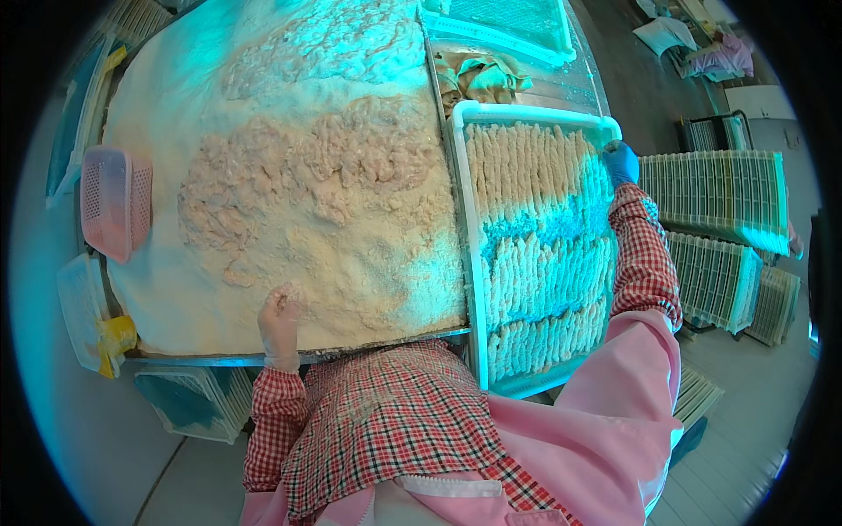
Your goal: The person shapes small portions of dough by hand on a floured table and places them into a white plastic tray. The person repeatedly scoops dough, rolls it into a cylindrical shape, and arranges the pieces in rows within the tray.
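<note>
My right hand (621, 163), in a blue glove, is closed on the far right corner of a pale plastic tray (476, 263). Rows of flour-coated strips (535, 167), which look like breaded meat, lie side by side in it. My left hand (281, 317), in a pale, floury glove, is over the table's near edge with its fingers curled in; nothing shows between them. Beyond it, a heap of raw, pinkish meat pieces (298, 167) lies on a thick bed of flour or crumbs (351, 289) covering the table.
A pink perforated basket (117, 203) stands at the table's left edge, with a yellow object (116, 340) nearer me. Another tray (509, 26) and a crumpled cloth (488, 79) are at the far right. Stacked trays (715, 197) stand on the right. A person (719, 58) is in the background.
</note>
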Tool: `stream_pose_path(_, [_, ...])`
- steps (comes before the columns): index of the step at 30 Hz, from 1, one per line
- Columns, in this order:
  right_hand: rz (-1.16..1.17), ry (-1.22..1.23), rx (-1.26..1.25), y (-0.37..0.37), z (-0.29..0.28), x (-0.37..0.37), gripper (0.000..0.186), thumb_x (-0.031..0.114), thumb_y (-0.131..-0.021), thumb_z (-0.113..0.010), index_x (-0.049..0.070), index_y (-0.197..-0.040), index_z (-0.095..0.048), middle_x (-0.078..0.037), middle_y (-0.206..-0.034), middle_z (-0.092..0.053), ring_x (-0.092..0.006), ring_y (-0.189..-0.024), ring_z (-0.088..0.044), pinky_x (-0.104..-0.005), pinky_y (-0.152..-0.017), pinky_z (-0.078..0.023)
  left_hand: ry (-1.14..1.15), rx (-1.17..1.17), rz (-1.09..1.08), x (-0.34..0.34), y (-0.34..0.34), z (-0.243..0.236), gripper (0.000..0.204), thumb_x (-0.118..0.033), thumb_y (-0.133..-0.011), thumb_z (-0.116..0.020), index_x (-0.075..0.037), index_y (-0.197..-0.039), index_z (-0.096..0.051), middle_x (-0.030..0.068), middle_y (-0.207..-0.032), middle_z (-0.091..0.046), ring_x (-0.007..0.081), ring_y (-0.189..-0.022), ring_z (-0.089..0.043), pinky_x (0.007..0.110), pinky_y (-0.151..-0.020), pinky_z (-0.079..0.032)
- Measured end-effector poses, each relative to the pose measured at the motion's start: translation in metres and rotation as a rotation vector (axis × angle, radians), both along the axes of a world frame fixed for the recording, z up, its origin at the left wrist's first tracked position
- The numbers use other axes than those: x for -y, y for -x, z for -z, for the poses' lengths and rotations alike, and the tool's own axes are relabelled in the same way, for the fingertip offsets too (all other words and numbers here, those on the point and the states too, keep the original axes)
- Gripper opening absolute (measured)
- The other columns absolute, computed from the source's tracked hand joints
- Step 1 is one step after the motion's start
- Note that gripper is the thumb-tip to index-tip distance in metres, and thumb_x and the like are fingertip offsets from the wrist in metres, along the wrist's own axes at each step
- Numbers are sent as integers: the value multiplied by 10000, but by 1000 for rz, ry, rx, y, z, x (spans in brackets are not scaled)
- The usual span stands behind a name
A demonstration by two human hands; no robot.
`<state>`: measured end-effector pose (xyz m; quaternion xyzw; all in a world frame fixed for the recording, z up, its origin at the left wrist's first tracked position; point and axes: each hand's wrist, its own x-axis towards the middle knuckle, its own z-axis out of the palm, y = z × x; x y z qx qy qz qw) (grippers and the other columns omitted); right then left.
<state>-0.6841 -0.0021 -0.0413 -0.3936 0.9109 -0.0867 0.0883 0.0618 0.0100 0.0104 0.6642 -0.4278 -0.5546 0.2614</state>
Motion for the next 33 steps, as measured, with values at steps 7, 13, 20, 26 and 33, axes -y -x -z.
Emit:
stream_pose_path(7, [103, 341, 668, 63, 38, -32, 242, 113, -887, -604, 19, -1105, -647, -102, -970, -681, -176, -840, -637, -296, -756, -504, -14, 160, -82, 0, 7, -13, 281, -15, -879, -563, 22, -1156, -582, 60, -1058, -602, 120, -909, -551, 250, -781, -450])
stream_pose_path(13, [0, -119, 354, 37, 26, -86, 292, 208, -900, -553, 88, -1155, -633, -173, -1085, -666, -298, -982, -640, -385, -848, -488, 671, 379, 789, 10, 7, -20, 313, -13, -834, -573, -1, -1145, -597, 147, -1197, -610, 279, -1100, -578, 344, -895, -467])
stream_pose_path(20, [-163, -570, -33, -36, -15, -71, 390, 402, -933, -482, 102, -1088, -676, -204, -913, -689, -381, -866, -665, -463, -744, -522, 219, 683, 330, 3, -22, 40, 335, -149, -809, -641, -40, -1125, -623, 156, -1128, -621, 282, -1033, -591, 378, -873, -485])
stream_pose_path(26, [-49, 234, 559, -200, -90, -65, 307, 240, -945, -590, 130, -1230, -627, -33, -908, -691, -61, -727, -590, -249, -636, -472, -38, 363, 344, 23, 14, -2, 346, -198, -827, -650, -49, -1136, -609, 107, -1023, -656, 228, -943, -618, 358, -808, -503])
stream_pose_path(33, [-722, 479, 539, -412, -52, -57, 349, 157, -881, -629, 160, -1229, -612, -95, -938, -684, -245, -700, -643, -314, -685, -530, 736, 396, 657, 38, 4, -6, 309, -113, -835, -603, -61, -1139, -618, 97, -1092, -649, 283, -1081, -571, 377, -921, -455])
